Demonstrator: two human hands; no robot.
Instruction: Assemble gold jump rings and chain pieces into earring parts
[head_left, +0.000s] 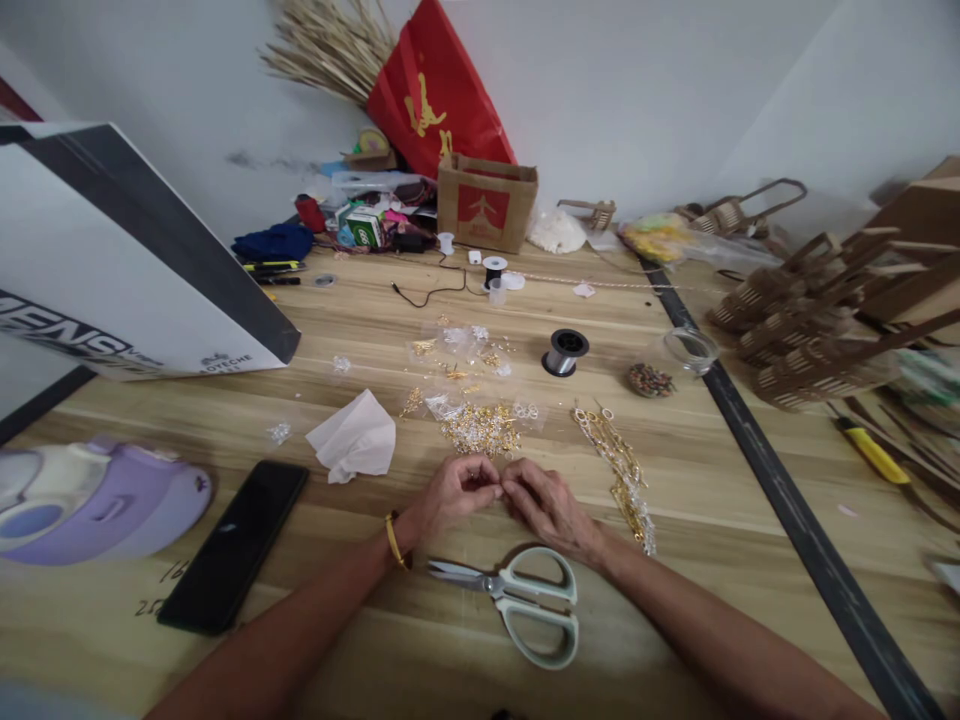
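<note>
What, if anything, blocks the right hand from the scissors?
Probably nothing, so likely yes. The scissors lie just nearer the person than the right hand, only table between, nothing on them. One snag: its fingertips meet the left hand in a pinch, so it looks busy.

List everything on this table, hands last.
scissors: one, pale green handles, just nearer than the hands
phone: one, black, left of the hands
tissue: one, white, crumpled, beyond the phone
jewellery findings: one heap, gold and silver, just beyond the hands
chains: one bunch, gold, right of the hands
wire spool: one, black with silver wire, table centre
jar: one, clear, right of the spool
paper bag: one, brown, by the wall
wooden baskets: several, brown, far right
left hand: one, gold bangle, fingertips meeting the right
right hand: one, fingertips pinched against the left
</note>
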